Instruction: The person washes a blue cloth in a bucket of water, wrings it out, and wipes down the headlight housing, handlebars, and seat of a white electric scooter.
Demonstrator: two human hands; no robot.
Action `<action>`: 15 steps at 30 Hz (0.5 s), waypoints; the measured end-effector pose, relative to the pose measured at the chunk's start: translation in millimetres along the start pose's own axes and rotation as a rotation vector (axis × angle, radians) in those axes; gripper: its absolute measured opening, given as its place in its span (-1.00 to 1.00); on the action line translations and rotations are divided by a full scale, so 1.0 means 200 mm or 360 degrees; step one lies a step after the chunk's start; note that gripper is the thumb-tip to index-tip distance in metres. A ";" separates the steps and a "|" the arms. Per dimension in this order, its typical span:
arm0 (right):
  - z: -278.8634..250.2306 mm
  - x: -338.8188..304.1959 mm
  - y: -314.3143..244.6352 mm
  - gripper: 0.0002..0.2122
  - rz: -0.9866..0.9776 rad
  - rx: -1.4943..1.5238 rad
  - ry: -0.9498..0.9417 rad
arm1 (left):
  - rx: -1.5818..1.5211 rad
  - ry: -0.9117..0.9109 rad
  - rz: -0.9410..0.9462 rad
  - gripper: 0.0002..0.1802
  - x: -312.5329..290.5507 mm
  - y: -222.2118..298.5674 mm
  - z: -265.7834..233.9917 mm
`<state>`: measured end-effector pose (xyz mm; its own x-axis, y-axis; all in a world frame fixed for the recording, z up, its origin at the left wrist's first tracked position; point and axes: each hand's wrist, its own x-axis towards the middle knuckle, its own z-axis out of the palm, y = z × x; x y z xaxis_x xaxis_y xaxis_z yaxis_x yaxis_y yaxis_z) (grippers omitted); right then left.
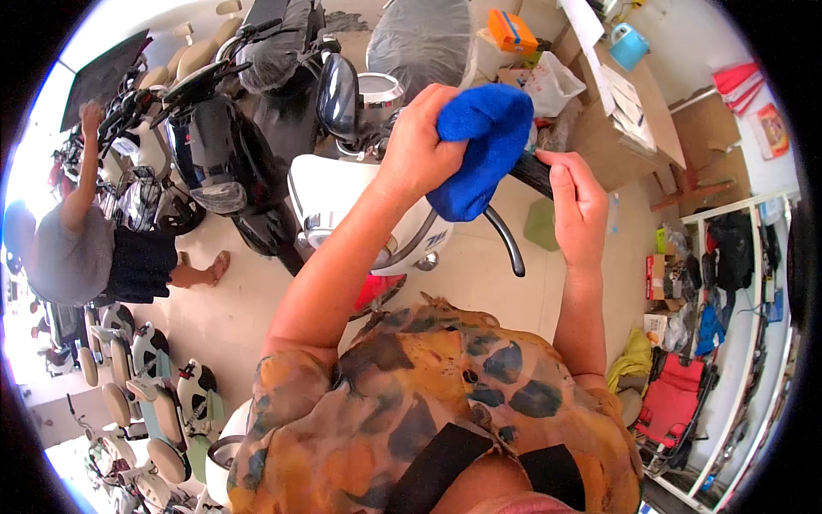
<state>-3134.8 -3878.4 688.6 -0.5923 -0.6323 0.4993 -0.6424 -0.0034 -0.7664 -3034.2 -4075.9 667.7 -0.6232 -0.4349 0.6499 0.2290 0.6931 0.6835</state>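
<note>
In my left hand point(421, 147) is a bunched blue cloth point(490, 141), gripped by closed fingers and held over the handlebar of a white scooter point(330, 193). My right hand point(579, 201) is closed at the outer end of the black handlebar grip point(533, 175), just right of the cloth. Below the cloth a curved black brake lever point(507, 242) sticks out toward me. The cloth hides the inner part of the grip. A dark round-backed mirror point(338, 96) stands to the left of my left hand.
Dark scooters point(224, 154) stand at the left, near another person point(73, 248) with a raised arm. Far right is a wooden desk point(638, 128) with a blue kettle point(629, 46). A white shelf rack point(743, 343) and a red folding chair point(672, 398) stand at my right.
</note>
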 end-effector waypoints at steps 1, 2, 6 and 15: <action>0.00 0.00 0.00 -0.84 0.0014 -0.0015 -0.0003 | -0.0024 0.0064 -0.0098 -0.64 -0.01 0.00 0.01; 0.00 -0.01 0.01 -0.84 0.0012 -0.0008 0.0003 | -0.0047 0.0127 -0.0195 -0.70 -0.02 -0.01 0.02; 0.01 -0.01 -0.01 -0.86 0.0029 0.0021 0.0009 | 0.0320 0.0399 -0.0304 -0.77 -0.10 -0.29 -0.15; 0.01 -0.01 0.00 -0.86 0.0037 -0.0079 0.0055 | 0.0350 0.0217 0.0287 -0.26 -0.19 -0.05 -0.25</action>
<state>-3132.2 -3878.7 686.4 -0.6233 -0.6046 0.4959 -0.6510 0.0498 -0.7575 -2975.2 -4093.9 652.3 -0.4778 -0.3562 0.8030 0.1506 0.8674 0.4743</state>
